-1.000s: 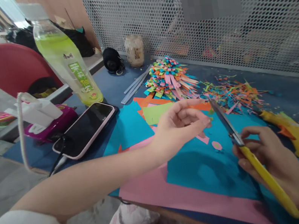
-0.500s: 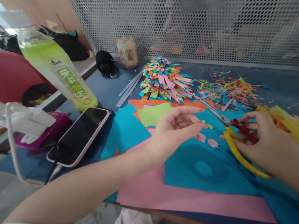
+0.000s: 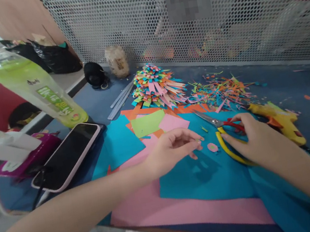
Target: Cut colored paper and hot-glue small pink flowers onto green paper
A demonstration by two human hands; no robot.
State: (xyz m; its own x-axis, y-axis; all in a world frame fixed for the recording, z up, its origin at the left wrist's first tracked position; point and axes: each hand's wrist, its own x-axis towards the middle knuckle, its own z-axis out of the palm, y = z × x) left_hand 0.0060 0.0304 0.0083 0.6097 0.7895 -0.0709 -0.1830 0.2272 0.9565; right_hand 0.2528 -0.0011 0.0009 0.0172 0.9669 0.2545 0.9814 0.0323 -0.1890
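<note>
My left hand point(image 3: 172, 148) is above the blue paper point(image 3: 202, 183), thumb and fingertips closed in a pinch. A tiny pale-green speck shows at the fingertips, too small to name. My right hand point(image 3: 254, 139) is on the handles of the scissors point(image 3: 217, 122), one red and one yellow. Their metal blades point up and to the left, low over the paper. Between the hands are a small pink paper disc point(image 3: 212, 147) with a green centre and a green paper scrap point(image 3: 204, 128). A pink piece point(image 3: 174, 122) and a green piece point(image 3: 148, 123) lie beyond my left hand.
Behind are a fringed paper cone point(image 3: 157, 86), a heap of paper shreds point(image 3: 222, 91) and a metal mesh panel point(image 3: 133, 24). A yellow glue gun point(image 3: 282, 120) lies right. A phone point(image 3: 68, 156), a drink bottle point(image 3: 33, 84) and a purple box point(image 3: 25, 157) stand left.
The view has shifted right. My left hand has drawn back from the scissors, its fingers curling closer together. The green scrap by its fingertips now lies apart on the paper. My right hand stays on the scissors.
</note>
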